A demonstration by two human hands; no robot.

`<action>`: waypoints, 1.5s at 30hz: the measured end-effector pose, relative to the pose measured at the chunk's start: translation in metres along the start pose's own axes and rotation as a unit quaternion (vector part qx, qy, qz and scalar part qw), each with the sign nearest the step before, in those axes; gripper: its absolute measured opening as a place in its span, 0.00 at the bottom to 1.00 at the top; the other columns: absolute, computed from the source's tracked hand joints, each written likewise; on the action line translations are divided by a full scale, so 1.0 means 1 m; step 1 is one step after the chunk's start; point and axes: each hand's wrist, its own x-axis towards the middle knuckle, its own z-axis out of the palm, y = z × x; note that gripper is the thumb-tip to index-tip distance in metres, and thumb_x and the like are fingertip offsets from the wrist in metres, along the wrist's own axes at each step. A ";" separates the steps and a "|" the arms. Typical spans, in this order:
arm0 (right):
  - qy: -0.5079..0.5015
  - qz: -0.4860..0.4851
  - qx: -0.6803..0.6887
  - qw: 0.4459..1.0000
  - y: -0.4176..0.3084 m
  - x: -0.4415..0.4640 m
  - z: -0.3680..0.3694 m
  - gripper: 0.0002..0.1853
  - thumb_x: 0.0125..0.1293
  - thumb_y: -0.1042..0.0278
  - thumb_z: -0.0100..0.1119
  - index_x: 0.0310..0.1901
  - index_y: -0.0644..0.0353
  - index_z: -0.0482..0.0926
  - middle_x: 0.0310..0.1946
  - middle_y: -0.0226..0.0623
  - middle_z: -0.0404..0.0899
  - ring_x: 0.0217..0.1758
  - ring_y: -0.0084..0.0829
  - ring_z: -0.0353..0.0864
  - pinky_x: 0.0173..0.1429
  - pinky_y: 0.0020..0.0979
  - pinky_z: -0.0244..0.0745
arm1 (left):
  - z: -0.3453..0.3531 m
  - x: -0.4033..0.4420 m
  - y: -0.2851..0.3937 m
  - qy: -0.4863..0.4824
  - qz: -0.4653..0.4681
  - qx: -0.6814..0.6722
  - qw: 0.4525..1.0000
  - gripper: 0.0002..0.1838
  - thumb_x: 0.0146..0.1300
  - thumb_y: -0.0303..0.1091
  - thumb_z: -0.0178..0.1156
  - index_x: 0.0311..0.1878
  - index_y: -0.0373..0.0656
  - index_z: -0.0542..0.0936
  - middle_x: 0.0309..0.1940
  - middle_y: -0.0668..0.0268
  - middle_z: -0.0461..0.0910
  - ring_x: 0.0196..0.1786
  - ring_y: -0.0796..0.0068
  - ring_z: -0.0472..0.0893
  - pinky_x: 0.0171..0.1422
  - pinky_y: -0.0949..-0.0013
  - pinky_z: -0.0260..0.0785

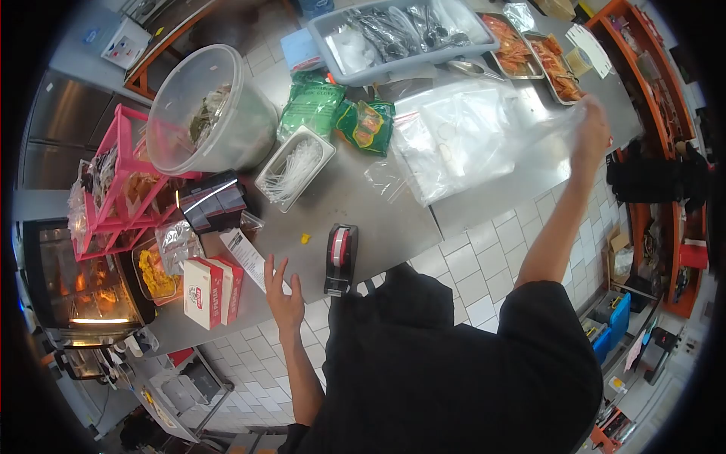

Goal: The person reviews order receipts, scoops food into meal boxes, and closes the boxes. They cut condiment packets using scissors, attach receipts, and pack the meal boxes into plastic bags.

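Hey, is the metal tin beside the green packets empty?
Not empty: a heap of thin white strips shows inside the metal tin.

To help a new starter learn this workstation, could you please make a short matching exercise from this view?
Column one
1. Right hand
2. Left hand
3. Tape dispenser
4. Rack

Column two
A. Pink, beside the large clear tub
B. Holding clear plastic
C. Black and red, near the table edge
D. Open, near the paper slip

Right pairs: 1-B, 2-D, 3-C, 4-A.
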 end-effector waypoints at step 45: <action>-0.817 -0.071 0.287 0.494 -0.324 -0.700 0.068 0.20 0.64 0.73 0.59 0.57 0.65 0.74 0.48 0.43 0.76 0.47 0.35 0.80 0.47 0.36 0.80 | -0.207 -0.395 -0.296 0.271 -0.352 -0.772 0.454 0.15 0.72 0.25 0.47 0.60 0.39 0.71 0.48 0.62 0.77 0.45 0.76 0.78 0.50 0.74 0.75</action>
